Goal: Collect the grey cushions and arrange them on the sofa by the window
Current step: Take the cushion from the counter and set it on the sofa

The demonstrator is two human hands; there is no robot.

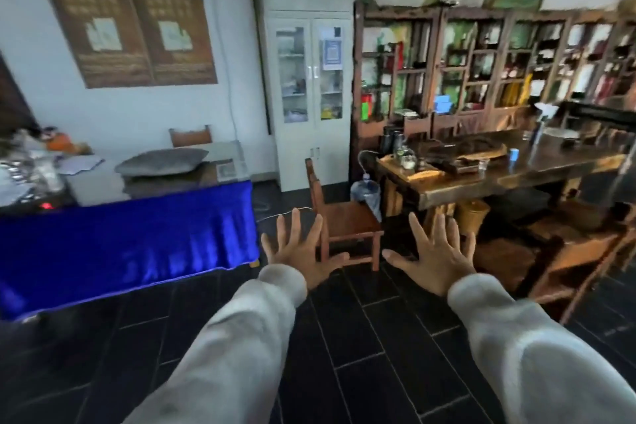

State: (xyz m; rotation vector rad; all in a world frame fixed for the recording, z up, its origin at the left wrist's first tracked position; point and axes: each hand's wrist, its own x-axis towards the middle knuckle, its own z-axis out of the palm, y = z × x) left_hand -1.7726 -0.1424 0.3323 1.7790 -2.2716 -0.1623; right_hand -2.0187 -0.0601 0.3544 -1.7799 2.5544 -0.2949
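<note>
Dark tiled floor [344, 337] lies under the hands, a blue-draped desk [120, 244] to their left, wooden shelving [481, 62] beyond them to the right.

Two bare hands, the left hand [300, 253] and the right hand [434, 258], spread empty with fingers splayed over open dark tiled floor [361, 337], nothing lying on the tiles beneath them. Just ahead, a wooden chair [344, 220] stands between the hands, narrowing the way forward. To the left, the blue-draped table [130, 244] blocks that side, its cloth hanging to the floor; grey cushions [161, 162] lie stacked near its far right corner, with clutter along the left edge. To the right, a long wooden table [499, 172] and another chair [568, 265] close off that side.
</note>
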